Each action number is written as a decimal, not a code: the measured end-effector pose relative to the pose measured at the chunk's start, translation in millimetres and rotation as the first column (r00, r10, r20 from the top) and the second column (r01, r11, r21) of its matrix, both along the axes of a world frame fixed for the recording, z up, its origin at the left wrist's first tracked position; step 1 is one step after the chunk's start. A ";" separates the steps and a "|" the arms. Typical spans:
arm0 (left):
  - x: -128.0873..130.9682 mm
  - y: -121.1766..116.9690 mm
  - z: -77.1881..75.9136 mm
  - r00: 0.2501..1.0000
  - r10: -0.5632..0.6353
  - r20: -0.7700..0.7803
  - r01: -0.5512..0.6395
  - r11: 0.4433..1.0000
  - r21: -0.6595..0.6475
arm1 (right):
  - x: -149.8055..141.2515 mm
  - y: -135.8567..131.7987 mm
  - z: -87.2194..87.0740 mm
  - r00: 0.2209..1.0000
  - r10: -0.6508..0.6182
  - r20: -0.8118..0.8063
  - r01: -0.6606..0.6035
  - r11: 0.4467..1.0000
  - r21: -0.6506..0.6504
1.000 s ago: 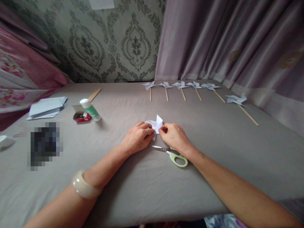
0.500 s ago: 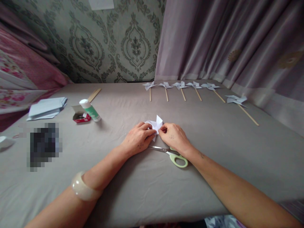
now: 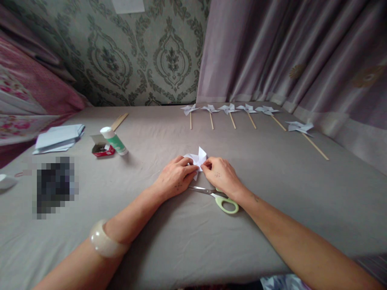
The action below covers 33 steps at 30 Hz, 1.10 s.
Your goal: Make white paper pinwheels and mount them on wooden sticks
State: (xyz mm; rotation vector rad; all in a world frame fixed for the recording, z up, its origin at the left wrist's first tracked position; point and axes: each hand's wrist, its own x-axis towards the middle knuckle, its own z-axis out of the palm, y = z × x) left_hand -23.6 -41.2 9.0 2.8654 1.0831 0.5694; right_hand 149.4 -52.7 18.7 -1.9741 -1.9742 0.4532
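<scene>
A white paper pinwheel lies between my hands at the middle of the table, one blade pointing up and away. My left hand is closed on its left side, fingertips pressed near the centre. With thumb and forefinger, my right hand pinches the right edge of the paper. Whether a pin sits in the centre is hidden by the fingers. Just below lie scissors with pale green handles, partly under my right wrist, their blades pointing left.
Several finished pinwheels on sticks lie along the far right. At left are a glue stick, an open red box of small items, wooden sticks, a paper stack and a blurred dark object.
Almost nothing differs. Both hands keep their hold on the paper pinwheel, and the view has shifted very slightly.
</scene>
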 end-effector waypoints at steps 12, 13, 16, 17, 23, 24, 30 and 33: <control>0.4 -1.1 -0.1 1.000 0.011 -0.025 -0.011 1.000 0.002 | -2.1 -2.5 1.3 0.999 0.003 0.045 -0.003 1.000 0.003; 0.8 -1.4 0.7 1.000 0.013 -0.028 -0.013 1.000 0.001 | -2.2 -2.9 1.3 0.999 0.002 0.049 -0.002 1.000 0.005; 1.9 -2.2 2.9 0.999 0.019 -0.040 -0.020 1.000 -0.004 | -2.2 -3.3 0.0 0.999 0.006 0.051 -0.006 1.000 0.012; 2.1 -2.4 3.3 0.999 0.021 -0.044 -0.022 1.000 -0.006 | -2.1 -3.3 -0.7 0.999 0.009 0.050 -0.010 1.000 0.015; 2.2 -2.3 2.5 0.998 0.027 -0.065 -0.028 1.000 -0.013 | -1.4 -3.2 -4.2 0.998 0.028 0.047 -0.030 0.998 0.048; 2.2 -2.2 2.3 0.997 0.028 -0.068 -0.029 1.000 -0.010 | -1.3 -3.3 -4.2 0.998 0.033 0.045 -0.035 0.998 0.052; 2.3 -3.1 3.8 0.996 0.036 -0.086 -0.037 0.999 -0.013 | 0.8 -2.2 -5.5 0.998 0.056 0.013 -0.057 0.995 0.076; 2.7 -4.2 4.7 0.996 0.042 -0.083 -0.042 0.999 -0.005 | 3.2 -0.6 -7.8 0.996 0.093 -0.008 -0.091 0.989 0.114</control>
